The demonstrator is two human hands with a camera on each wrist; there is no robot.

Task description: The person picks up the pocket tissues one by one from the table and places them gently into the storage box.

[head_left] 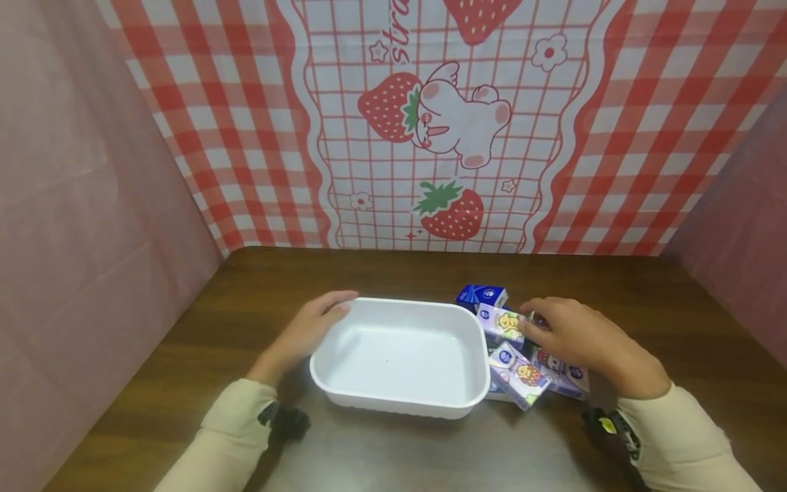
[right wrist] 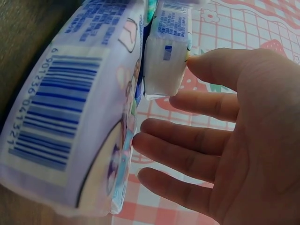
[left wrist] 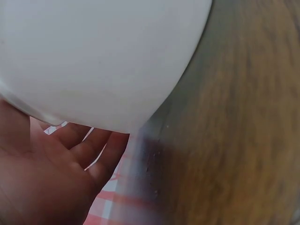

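My left hand (head_left: 313, 324) is at the far left corner of a white plastic basin (head_left: 393, 403). Its thumb lies by the rim, with the fingers loosely extended along the outside wall (left wrist: 108, 61). To the right of the basin is a loose pile of pocket tissue packs. My right hand (head_left: 574, 335) reaches over that pile, palm down. In the right wrist view its thumb (right wrist: 213, 68) is right at the edge of a pale tissue pack (right wrist: 164, 70), and the other fingers are spread and fairly straight. A purple tissue pack (head_left: 521, 376) leans near the basin's right rim.
A dark blue tissue pack (head_left: 479, 296) lies at the back of the pile, and another purple pack (head_left: 565, 379) lies under the right hand. The brown wooden table (head_left: 184, 362) meets a red-and-white checked strawberry cloth (head_left: 246, 137) behind. Pink cloth (head_left: 80, 205) hangs at the left.
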